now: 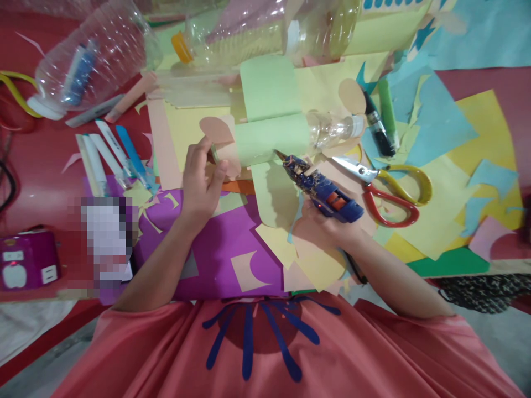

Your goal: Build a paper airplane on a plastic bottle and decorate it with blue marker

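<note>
Head view: left hand (204, 185) pinches the wrapped bottle's (269, 136) left end; right hand (332, 228) grips the glue gun (321, 188).

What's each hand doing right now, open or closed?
Left hand: closed, holding the bottle by its peach-covered end.
Right hand: closed, holding the glue gun, nozzle at the green paper.

Two hands (203, 182), one glue gun (321, 187), one paper-wrapped bottle (271, 137) and one fully visible pair of scissors (366, 172) are being counted.
</note>
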A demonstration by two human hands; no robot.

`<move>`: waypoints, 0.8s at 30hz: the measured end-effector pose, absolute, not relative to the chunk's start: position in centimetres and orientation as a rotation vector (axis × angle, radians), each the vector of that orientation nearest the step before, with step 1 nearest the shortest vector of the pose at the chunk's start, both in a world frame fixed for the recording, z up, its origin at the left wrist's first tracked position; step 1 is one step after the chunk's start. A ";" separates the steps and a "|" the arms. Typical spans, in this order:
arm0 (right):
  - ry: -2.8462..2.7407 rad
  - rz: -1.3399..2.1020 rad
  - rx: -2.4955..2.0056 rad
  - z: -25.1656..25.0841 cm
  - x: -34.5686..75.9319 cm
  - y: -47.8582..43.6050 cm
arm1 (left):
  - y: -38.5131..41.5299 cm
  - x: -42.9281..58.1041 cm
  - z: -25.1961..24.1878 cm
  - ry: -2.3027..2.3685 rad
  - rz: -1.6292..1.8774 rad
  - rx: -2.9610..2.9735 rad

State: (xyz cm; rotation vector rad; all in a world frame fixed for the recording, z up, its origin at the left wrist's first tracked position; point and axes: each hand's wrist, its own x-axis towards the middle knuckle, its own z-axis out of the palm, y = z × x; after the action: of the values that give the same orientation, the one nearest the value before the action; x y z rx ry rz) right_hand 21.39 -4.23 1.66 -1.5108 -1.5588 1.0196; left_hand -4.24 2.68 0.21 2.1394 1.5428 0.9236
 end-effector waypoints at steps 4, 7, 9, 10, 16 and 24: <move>-1.657 0.826 -1.441 2.3 21.6 -4.0 | 2.8 -4.3 0.0 1.529 0.941 2.145; -1.659 0.784 -1.463 2.9 21.6 -3.8 | 2.9 -4.4 -0.2 1.524 0.947 2.159; -1.637 0.787 -1.492 3.1 21.7 -3.7 | 2.9 -4.5 -0.3 1.526 0.945 2.167; -1.621 0.798 -1.500 3.1 21.8 -3.7 | 2.9 -4.5 -0.3 1.528 0.944 2.170; -1.604 0.896 -1.484 2.4 22.8 -4.1 | 2.9 -4.5 -0.2 1.541 0.928 2.167; -1.436 0.925 -1.609 2.6 23.4 -4.9 | 2.7 -4.1 0.3 1.591 0.901 2.141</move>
State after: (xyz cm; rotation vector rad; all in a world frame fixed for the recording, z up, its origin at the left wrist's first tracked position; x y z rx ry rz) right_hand 23.38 -4.91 2.61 -1.6095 -1.4359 0.9251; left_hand -4.14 2.72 0.27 2.1406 1.5911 0.9006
